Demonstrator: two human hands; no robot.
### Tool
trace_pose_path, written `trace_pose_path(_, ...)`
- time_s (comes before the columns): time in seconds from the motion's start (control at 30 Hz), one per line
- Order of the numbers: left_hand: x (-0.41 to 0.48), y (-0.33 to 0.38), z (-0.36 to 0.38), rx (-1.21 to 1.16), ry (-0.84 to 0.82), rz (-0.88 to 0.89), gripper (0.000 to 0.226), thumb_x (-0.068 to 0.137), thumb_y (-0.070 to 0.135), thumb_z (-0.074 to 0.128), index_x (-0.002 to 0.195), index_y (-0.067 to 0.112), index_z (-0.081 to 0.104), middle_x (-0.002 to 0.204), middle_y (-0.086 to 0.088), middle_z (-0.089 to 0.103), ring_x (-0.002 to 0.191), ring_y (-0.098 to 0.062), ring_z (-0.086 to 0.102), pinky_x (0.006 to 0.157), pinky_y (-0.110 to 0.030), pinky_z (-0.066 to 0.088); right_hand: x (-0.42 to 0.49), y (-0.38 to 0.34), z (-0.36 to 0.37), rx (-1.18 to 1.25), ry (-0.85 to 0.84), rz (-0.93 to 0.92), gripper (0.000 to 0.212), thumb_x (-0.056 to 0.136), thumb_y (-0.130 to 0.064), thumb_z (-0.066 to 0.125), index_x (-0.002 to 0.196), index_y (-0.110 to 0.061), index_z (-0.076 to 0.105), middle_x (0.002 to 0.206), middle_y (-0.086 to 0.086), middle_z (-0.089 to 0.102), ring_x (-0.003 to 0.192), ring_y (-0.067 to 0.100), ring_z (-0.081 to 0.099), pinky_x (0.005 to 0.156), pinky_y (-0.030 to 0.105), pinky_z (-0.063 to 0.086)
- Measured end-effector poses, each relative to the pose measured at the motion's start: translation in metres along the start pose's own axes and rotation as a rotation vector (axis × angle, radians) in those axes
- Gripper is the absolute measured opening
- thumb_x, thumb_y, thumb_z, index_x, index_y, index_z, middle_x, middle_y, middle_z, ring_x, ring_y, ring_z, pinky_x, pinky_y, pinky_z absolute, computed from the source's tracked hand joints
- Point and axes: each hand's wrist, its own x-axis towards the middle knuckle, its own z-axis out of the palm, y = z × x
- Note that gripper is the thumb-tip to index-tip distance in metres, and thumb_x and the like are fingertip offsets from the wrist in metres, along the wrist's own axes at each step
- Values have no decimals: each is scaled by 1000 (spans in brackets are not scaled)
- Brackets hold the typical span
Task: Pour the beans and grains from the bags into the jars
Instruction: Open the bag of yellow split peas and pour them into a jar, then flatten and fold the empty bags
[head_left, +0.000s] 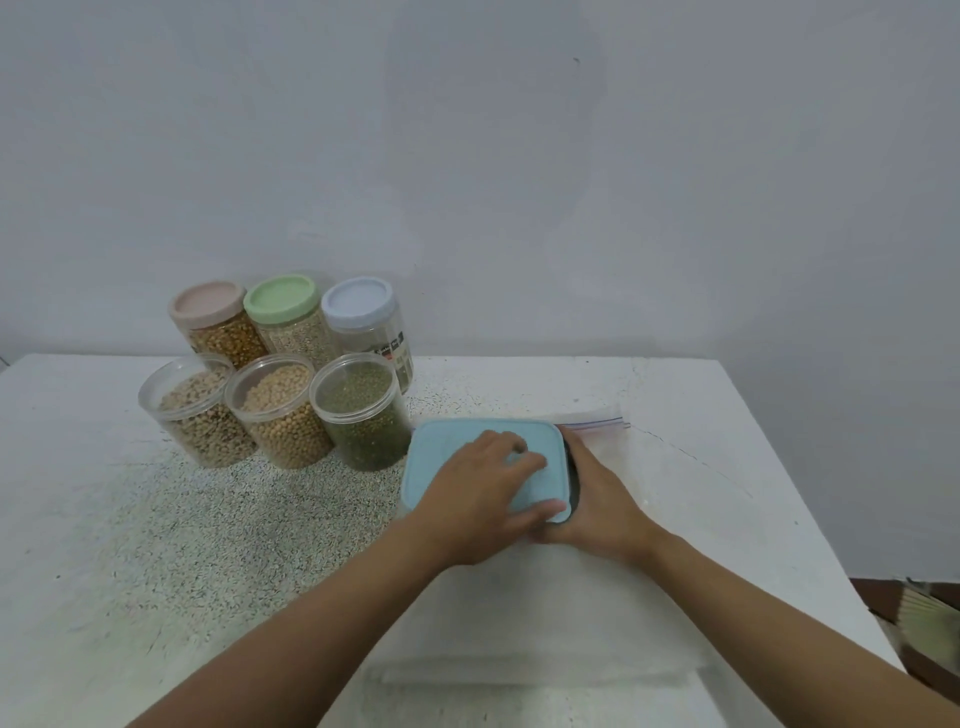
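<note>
- Light-blue rounded-rectangular plastic lid sits on a low container right of the table's centre. A dark strip of the container shows under the lid's right edge.
- Left hand lies palm-down on the lid, fingers stretched across the top and thumb along the near edge. It presses flat and grasps nothing.
- Right hand wraps the container's right side. Its fingertips are hidden behind the wall, but the hand reads as curled round the container.
- Clear zip bag with a red-and-blue seal line lies flat just behind the container and the right hand. Cannot tell whether they touch.
- A second clear flat plastic bag lies on the table under both forearms, towards the near edge.
- Three open clear round plastic jars stand in a row left of the container, side by side:
  - green-bean jar, just beside the lid's far-left corner
  - pale-yellow-bean jar, in the middle
  - mottled-beige-bean jar, furthest left
- Three closed jars stand behind that row, against the wall:
  - pink-lidded jar with brown grains
  - green-lidded jar with pale grains
  - pale-blue-lidded jar with a printed label, contents unclear
- White speckled table carries everything.
- Plain grey wall fills the background.
</note>
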Motion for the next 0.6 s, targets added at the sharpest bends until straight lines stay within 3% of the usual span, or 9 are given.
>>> trace_pose_path(0.07,11,11,9,147,17,34,68,91,75,41,121,17,59,114,-6,57,102,-23,51,86,-37,46,0,0,-1,-9,12,-9,104,60,-38,98,142,-49,35,136,-29,52,123,-3,55,101,31,53)
trace_pose_path(0.17,15,21,8,256,51,55,62,91,72,46,106,13,57,100,-7,56,88,-21,49,69,-33,38,2,6,-1,-15,24,-2,105,60,-41,98,143,-47,33,135,-32,51,123,-5,53,103,33,52)
trace_pose_path(0.33,13,12,3,314,-27,154,59,93,72,44,103,14,56,97,-6,52,85,-21,47,63,-35,44,2,4,2,-10,45,8,106,55,-50,96,142,-46,35,134,-30,53,121,-1,57,101,35,53)
trace_pose_path(0.47,14,15,12,525,-34,308,53,87,61,59,95,10,72,79,-6,62,70,-19,56,51,-27,40,3,4,1,-21,42,20,100,54,-51,88,140,-45,36,133,-27,54,122,-1,56,104,35,51)
trace_pose_path(0.53,15,17,15,578,73,359,43,86,52,65,84,10,72,70,-6,62,61,-19,56,49,-26,35,3,1,1,-23,45,25,98,52,-47,86,138,-43,38,131,-25,55,120,1,58,103,36,51)
trace_pose_path(0.6,16,14,14,443,167,354,34,93,37,55,77,9,65,66,-7,57,57,-22,53,47,-27,28,3,0,2,-13,59,22,91,55,-35,87,135,-39,44,127,-21,59,117,5,61,100,39,53)
